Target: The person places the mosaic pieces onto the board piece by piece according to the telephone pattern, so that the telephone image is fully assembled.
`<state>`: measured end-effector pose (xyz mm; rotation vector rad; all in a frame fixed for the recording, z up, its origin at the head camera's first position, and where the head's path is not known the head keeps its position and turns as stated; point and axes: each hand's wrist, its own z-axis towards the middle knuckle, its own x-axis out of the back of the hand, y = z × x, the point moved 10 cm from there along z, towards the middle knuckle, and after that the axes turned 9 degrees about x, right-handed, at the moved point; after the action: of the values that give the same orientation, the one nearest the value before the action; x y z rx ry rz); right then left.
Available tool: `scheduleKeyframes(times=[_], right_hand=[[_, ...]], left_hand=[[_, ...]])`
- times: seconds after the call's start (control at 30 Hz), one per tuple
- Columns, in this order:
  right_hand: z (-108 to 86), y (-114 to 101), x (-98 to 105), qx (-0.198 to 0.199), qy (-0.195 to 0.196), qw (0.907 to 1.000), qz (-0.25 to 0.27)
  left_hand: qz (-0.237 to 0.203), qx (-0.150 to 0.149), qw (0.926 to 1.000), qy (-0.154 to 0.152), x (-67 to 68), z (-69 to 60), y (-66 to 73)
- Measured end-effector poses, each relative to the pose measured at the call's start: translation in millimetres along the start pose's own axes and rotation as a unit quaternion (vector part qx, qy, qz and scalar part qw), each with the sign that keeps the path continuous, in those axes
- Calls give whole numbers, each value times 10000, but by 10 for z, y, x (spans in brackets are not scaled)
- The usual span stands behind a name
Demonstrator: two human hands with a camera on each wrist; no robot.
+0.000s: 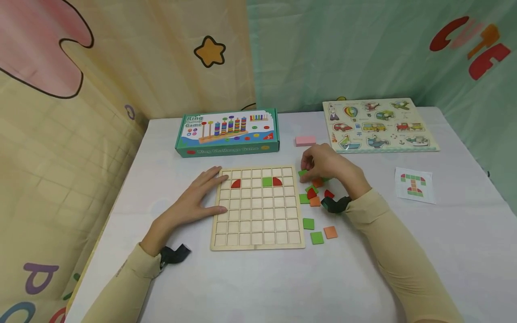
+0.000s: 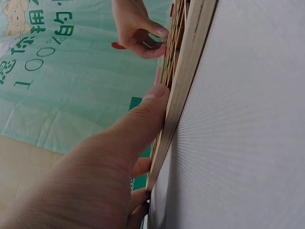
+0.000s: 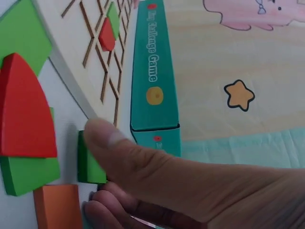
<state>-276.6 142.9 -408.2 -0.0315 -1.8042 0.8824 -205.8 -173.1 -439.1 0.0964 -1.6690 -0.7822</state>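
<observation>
A wooden grid board point(image 1: 257, 246) lies on the table. It holds two red quarter-circle tiles point(image 1: 236, 183) in its second row and a green square tile point(image 1: 267, 181) beside the right one. My left hand point(image 1: 198, 195) rests along the board's left edge, thumb and fingers spread; in the left wrist view the thumb point(image 2: 155, 98) touches the rim. Just off the board's upper right corner, my right hand point(image 1: 327, 163) pinches a green square tile point(image 3: 90, 160) between thumb and curled fingers. Loose green, orange point(image 1: 315, 202) and red tiles lie below that hand.
A green Ring Challenge Game box point(image 1: 228, 132) stands behind the board. A pink block point(image 1: 305, 141) sits right of it, near a wooden vehicle puzzle point(image 1: 379, 125). At the right lies a pattern card point(image 1: 415, 185). More square tiles point(image 1: 317, 237) lie by the board's lower right.
</observation>
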Motion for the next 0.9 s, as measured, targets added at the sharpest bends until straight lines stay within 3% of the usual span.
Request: scheduleKeyframes(times=[0.33,0.57,0.73,0.9], right_hand=[[42,1,-45,279,-189,9993,167],[15,-117,44,766,103,9955,552],[78,-430,51,1193,405,9856,1124],[283,-851,-125,1468,432,9800,1271]], left_hand=[[11,19,10000,-14,3,-2,12],[-65,-6,10000,-24,-24,3,31],[-13,-33,10000,-27,-41,-3,23],[-43,-38,10000,33,-8,-25,19]])
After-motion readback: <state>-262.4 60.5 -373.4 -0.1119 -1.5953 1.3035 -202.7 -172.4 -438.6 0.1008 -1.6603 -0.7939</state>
